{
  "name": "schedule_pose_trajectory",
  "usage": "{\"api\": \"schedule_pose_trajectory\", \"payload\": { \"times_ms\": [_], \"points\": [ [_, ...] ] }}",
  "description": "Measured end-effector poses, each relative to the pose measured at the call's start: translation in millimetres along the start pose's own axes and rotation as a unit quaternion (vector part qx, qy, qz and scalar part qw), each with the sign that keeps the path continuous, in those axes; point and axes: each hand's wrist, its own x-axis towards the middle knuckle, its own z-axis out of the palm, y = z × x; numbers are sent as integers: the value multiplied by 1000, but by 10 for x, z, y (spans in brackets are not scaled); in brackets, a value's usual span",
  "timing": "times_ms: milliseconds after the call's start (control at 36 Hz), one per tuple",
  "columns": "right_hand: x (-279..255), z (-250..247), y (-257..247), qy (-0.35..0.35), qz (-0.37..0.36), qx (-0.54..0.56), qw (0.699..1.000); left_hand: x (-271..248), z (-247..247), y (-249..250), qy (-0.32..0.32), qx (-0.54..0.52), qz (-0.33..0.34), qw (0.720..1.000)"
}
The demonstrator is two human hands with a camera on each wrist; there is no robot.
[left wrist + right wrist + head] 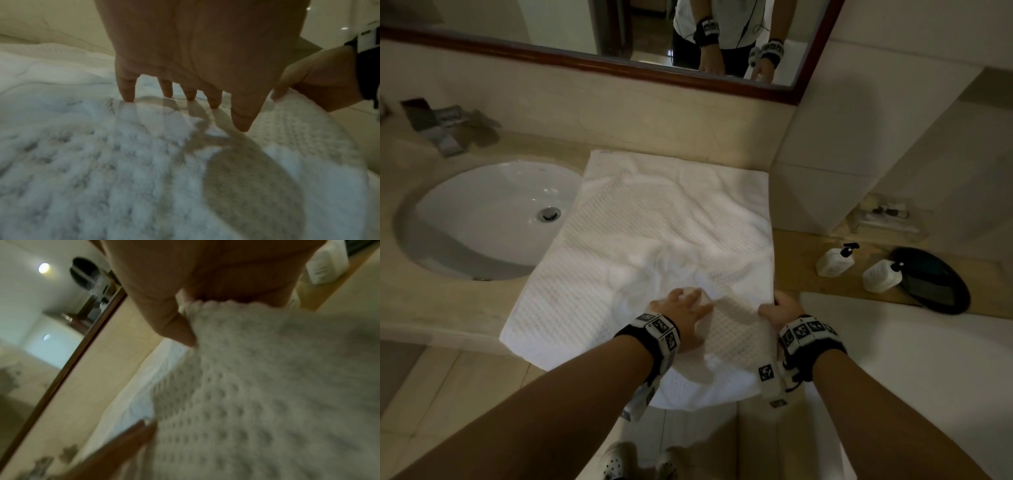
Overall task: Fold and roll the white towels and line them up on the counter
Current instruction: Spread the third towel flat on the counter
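Observation:
A white waffle-weave towel (647, 240) lies spread on the beige counter (448, 301), its near end hanging over the front edge. My left hand (685, 308) lies flat on the towel's near middle, fingers straight and spread (129, 92), pressing the cloth down. My right hand (780, 310) grips the towel's right edge (205, 308), thumb on top and fingers curled under the cloth. In the left wrist view the right hand (304, 86) shows holding that edge a little raised.
A white oval sink (489, 219) sits left of the towel. A mirror (619, 31) runs along the back wall. Dark sachets (445, 123) lie at the back left. Two white pump bottles (835, 260) and a black round tray (931, 281) stand on the lower wooden shelf at right.

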Motion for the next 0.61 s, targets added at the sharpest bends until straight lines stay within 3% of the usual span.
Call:
{"api": "schedule_pose_trajectory", "payload": {
  "times_ms": [83,250,361,472,611],
  "points": [
    [-11,-73,-2,4,3,57,998,11,-20,44,-11,17,12,1000],
    [-10,-301,-51,47,-23,37,998,61,-61,176,-24,15,43,999],
    [-64,-273,-252,54,-31,115,991,18,-195,116,-47,-126,41,990],
    [-220,-62,-734,0,-72,88,994,-175,-538,-90,-65,-366,-1,928],
    [-466,386,-1521,-31,-143,93,985,-355,-737,-741,-77,-550,-108,825]
  ]
}}
